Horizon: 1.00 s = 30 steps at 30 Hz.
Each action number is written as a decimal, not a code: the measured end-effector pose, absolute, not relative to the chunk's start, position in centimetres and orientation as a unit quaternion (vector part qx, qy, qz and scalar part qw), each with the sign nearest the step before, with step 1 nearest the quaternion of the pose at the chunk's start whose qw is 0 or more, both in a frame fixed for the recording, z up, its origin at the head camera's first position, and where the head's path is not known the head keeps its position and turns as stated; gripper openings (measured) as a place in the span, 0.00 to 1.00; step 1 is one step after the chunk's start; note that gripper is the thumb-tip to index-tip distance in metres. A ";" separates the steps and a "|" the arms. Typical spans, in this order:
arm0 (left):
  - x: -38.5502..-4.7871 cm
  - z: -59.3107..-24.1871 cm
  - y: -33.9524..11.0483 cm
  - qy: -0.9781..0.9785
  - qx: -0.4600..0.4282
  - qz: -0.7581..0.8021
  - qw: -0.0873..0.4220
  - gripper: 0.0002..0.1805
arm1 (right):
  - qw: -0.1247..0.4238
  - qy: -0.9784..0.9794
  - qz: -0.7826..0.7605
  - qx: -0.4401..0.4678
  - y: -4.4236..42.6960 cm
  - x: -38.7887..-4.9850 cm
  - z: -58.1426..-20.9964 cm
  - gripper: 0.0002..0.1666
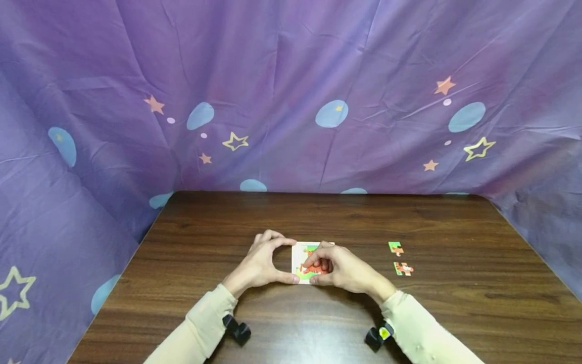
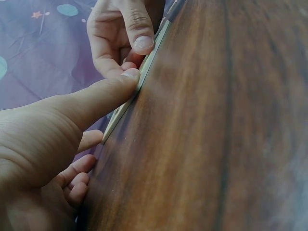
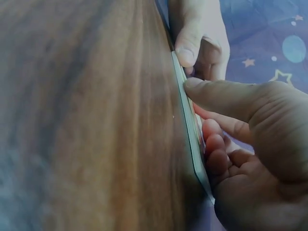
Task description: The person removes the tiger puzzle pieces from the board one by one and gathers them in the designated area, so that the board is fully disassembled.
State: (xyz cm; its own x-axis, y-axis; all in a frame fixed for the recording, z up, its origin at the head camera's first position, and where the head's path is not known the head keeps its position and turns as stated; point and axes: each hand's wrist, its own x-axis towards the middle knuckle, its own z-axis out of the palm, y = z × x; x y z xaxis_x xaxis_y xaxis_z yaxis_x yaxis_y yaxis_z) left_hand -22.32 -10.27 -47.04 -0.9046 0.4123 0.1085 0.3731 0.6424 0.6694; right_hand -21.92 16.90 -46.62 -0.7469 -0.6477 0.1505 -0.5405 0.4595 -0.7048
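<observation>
A small white-bordered jigsaw puzzle board (image 1: 296,257) with green and orange picture pieces lies flat on the table. At its left side my left hand (image 1: 261,260) holds it, thumb at the near left corner and index finger at the far left corner. Bent over the board's right part, my right hand (image 1: 347,268) touches the orange puzzle pieces (image 1: 311,270) with its index fingertip. The right thumb (image 3: 216,96) rests at the board's near edge. Those fingers hide part of the picture; whether they pinch a piece is unclear.
Two loose jigsaw pieces lie to the right on the wooden table (image 1: 218,217), one green and orange (image 1: 396,247), the nearer one orange striped (image 1: 403,268). A purple star-patterned cloth (image 1: 282,146) hangs behind the table and along its sides.
</observation>
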 end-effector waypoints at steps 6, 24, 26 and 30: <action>-22.3 -47.0 -10.2 0.905 0.217 0.365 0.026 0.52 | 0.084 0.854 -0.396 -0.326 16.4 -21.5 -46.2 0.17; -22.3 -47.3 -10.3 0.908 0.210 0.361 0.034 0.52 | 0.084 0.840 -0.423 -0.329 16.2 -21.3 -46.7 0.20; -22.2 -47.3 -10.2 0.908 0.210 0.361 0.034 0.52 | 0.088 0.843 -0.422 -0.321 16.1 -21.3 -46.6 0.20; -22.2 -47.2 -10.2 0.908 0.209 0.363 0.035 0.52 | 0.099 0.847 -0.425 -0.304 15.8 -21.4 -46.4 0.19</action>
State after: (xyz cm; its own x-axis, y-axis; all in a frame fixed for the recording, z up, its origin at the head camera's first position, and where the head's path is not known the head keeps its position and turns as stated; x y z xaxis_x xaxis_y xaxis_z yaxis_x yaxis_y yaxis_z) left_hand -22.16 -10.23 -47.25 -0.9103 0.4045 0.0876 0.3536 0.6499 0.6727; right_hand -21.39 15.82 -46.44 -0.7956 -0.5990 0.0899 -0.4301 0.4541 -0.7803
